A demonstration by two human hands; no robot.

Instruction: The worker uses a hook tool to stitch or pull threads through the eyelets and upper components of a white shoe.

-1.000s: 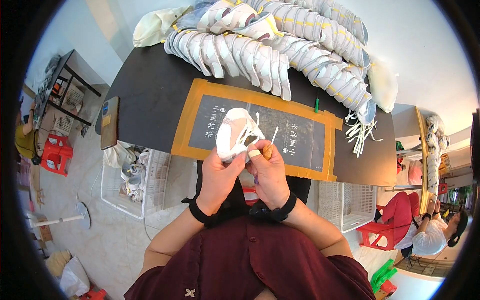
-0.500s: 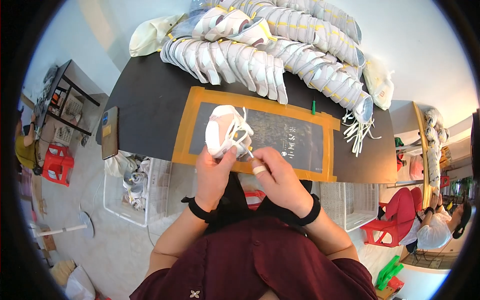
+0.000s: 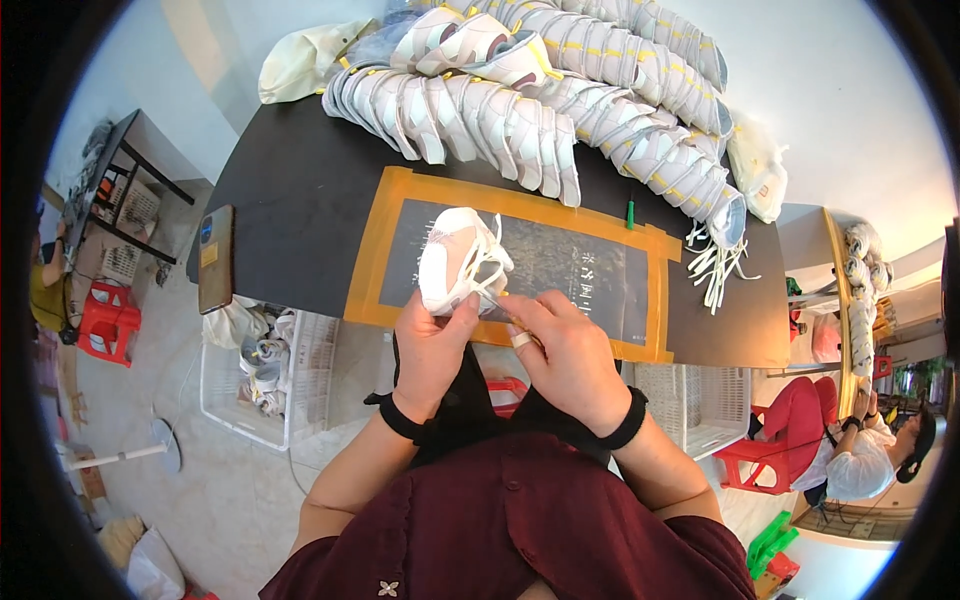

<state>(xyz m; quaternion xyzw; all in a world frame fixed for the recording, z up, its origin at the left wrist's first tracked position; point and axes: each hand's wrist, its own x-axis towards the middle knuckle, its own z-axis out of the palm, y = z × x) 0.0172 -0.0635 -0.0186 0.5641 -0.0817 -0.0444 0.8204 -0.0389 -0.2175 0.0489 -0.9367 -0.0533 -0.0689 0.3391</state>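
Note:
My left hand (image 3: 432,340) grips the near end of a white and pale pink shoe (image 3: 452,258), which stands over a dark mat with an orange taped border (image 3: 560,262) on the black table (image 3: 300,200). White laces hang across the shoe's top. Beside it, my right hand (image 3: 562,352) pinches a thin white lace end close to the shoe's lower right side. Both wrists wear black bands.
Rows of similar white shoes (image 3: 520,110) are piled across the table's far side. Loose white laces (image 3: 712,265) and a green pen (image 3: 631,212) lie at the right, a phone (image 3: 215,258) at the left edge. White baskets (image 3: 255,375) stand under the table. A person (image 3: 880,455) sits far right.
The shoe has shifted left and turned more upright. My right hand has dropped away from the shoe's top to its lower right side, pulling the lace.

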